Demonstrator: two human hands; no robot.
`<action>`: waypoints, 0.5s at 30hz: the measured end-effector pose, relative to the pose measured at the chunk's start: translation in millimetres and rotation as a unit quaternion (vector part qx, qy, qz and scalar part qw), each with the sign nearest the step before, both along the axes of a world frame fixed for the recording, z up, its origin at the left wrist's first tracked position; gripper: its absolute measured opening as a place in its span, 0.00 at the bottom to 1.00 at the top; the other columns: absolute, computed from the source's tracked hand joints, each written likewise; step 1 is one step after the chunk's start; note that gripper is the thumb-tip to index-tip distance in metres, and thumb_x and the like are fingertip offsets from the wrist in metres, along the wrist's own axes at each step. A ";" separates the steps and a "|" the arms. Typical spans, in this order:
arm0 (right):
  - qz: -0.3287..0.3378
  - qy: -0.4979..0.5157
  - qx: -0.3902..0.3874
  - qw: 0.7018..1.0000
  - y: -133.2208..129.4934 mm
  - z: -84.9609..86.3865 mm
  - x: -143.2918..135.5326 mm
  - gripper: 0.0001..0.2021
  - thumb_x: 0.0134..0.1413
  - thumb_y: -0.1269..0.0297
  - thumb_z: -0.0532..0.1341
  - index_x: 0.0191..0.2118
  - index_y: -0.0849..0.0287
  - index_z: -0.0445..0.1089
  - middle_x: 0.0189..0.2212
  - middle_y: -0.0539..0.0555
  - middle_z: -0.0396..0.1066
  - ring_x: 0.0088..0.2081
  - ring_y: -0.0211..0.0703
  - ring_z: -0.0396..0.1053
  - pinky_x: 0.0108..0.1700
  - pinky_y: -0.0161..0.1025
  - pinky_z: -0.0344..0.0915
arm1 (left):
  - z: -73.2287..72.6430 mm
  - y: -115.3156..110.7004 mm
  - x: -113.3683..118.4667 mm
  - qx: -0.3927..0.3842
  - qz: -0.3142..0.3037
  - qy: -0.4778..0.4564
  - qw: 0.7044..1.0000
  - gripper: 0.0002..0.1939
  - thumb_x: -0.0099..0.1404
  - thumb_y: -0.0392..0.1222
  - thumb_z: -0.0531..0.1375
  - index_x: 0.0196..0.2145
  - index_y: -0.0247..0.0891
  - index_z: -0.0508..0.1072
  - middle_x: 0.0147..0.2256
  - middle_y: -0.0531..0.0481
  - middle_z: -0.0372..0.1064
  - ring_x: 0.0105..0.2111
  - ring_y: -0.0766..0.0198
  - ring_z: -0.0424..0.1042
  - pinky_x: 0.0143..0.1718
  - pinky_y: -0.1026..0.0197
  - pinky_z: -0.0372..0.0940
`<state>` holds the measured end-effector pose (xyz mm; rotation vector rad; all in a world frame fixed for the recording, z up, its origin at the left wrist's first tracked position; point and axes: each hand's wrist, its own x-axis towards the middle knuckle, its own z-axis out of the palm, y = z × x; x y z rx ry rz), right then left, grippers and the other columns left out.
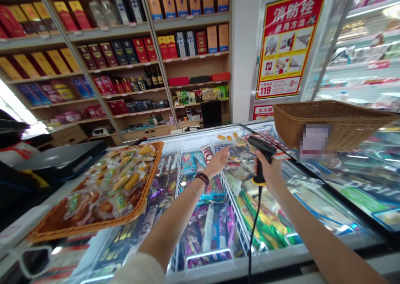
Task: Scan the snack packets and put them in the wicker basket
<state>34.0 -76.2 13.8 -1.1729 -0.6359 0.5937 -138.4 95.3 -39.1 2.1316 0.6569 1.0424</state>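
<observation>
My right hand (270,171) is wrapped round the grip of a black barcode scanner (262,148) with a yellow base. Its head points to the left, and a black cable (254,229) hangs straight down from it. To the left, my left hand (218,161) reaches over the chest freezer (200,141) with fingers stretched forward; nothing shows in it. Dark beads circle that wrist. Beneath both hands lie packaged ice creams (189,163) in white wire baskets (229,192), and green and yellow packs (261,221) lie under the scanner.
An orange wicker tray (150,179) of wrapped snacks stands on the left. A brown wicker basket (343,113) rests on the freezer at right. Behind are shelves (121,67) of boxed bottles and a red poster (289,46). A dark device (68,161) sits far left.
</observation>
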 end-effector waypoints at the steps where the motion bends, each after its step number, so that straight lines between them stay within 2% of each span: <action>1: -0.002 0.005 0.002 1.000 -0.4 0.5 -0.2 0.40 0.31 0.23 0.84 0.30 0.51 0.68 0.21 0.45 0.70 0.17 0.38 0.66 0.18 0.37 0.63 | 5.9 4.2 8.4 -0.003 -0.016 -0.001 1.000 0.22 0.80 0.60 0.67 0.62 0.47 0.88 0.66 0.37 0.85 0.75 0.42 0.78 0.81 0.38 0.67; 3: -0.005 0.020 0.001 1.000 -1.2 1.3 0.1 0.41 0.27 0.24 0.85 0.31 0.51 0.69 0.21 0.45 0.70 0.17 0.37 0.65 0.17 0.37 0.63 | 17.7 12.5 27.4 0.006 -0.036 0.056 0.998 0.14 0.76 0.52 0.72 0.55 0.48 0.90 0.60 0.38 0.88 0.68 0.41 0.83 0.77 0.38 0.72; 6: -0.011 0.037 -0.001 0.999 -2.0 0.4 0.7 0.40 0.26 0.25 0.85 0.30 0.51 0.68 0.21 0.44 0.70 0.18 0.37 0.64 0.17 0.37 0.64 | 29.6 22.4 47.7 -0.004 -0.027 0.166 0.986 0.04 0.67 0.43 0.76 0.41 0.47 0.89 0.47 0.41 0.90 0.54 0.42 0.89 0.67 0.44 0.79; 8: -0.016 0.034 -0.001 0.999 -2.2 -1.5 1.0 0.39 0.28 0.26 0.85 0.30 0.51 0.68 0.21 0.45 0.70 0.18 0.38 0.65 0.18 0.37 0.64 | 32.1 27.2 46.1 -0.010 -0.002 0.196 0.981 0.07 0.63 0.42 0.78 0.33 0.46 0.85 0.39 0.43 0.89 0.51 0.41 0.90 0.64 0.44 0.80; 10: -0.021 0.024 -0.006 0.999 -2.5 -3.1 1.5 0.38 0.31 0.26 0.84 0.31 0.50 0.68 0.20 0.45 0.69 0.18 0.39 0.65 0.18 0.38 0.65 | 30.4 30.6 29.2 -0.014 0.038 0.204 0.978 0.14 0.60 0.45 0.81 0.28 0.46 0.80 0.34 0.42 0.86 0.51 0.37 0.89 0.62 0.43 0.80; 13: -0.029 0.005 -0.009 1.000 -2.4 -3.7 1.6 0.37 0.32 0.26 0.83 0.30 0.50 0.68 0.19 0.46 0.70 0.17 0.40 0.65 0.18 0.38 0.64 | 21.4 31.9 -15.9 -0.026 0.111 0.191 0.975 0.20 0.61 0.52 0.82 0.30 0.45 0.76 0.34 0.41 0.84 0.51 0.36 0.88 0.57 0.45 0.82; 14: -0.027 -0.003 -0.008 1.000 -1.8 -3.5 0.5 0.37 0.32 0.26 0.83 0.30 0.50 0.68 0.19 0.46 0.70 0.17 0.40 0.65 0.18 0.38 0.63 | 17.2 30.8 -32.3 -0.034 0.138 0.168 0.975 0.19 0.64 0.53 0.81 0.33 0.44 0.76 0.35 0.42 0.83 0.50 0.39 0.88 0.55 0.46 0.82; 15: -0.020 -0.012 -0.010 1.000 -0.7 -3.3 -1.7 0.37 0.32 0.26 0.83 0.29 0.50 0.68 0.20 0.47 0.71 0.17 0.40 0.65 0.18 0.38 0.63 | 12.7 29.0 -48.0 -0.066 0.174 0.090 0.978 0.19 0.64 0.52 0.81 0.36 0.43 0.77 0.34 0.44 0.82 0.47 0.42 0.88 0.52 0.48 0.82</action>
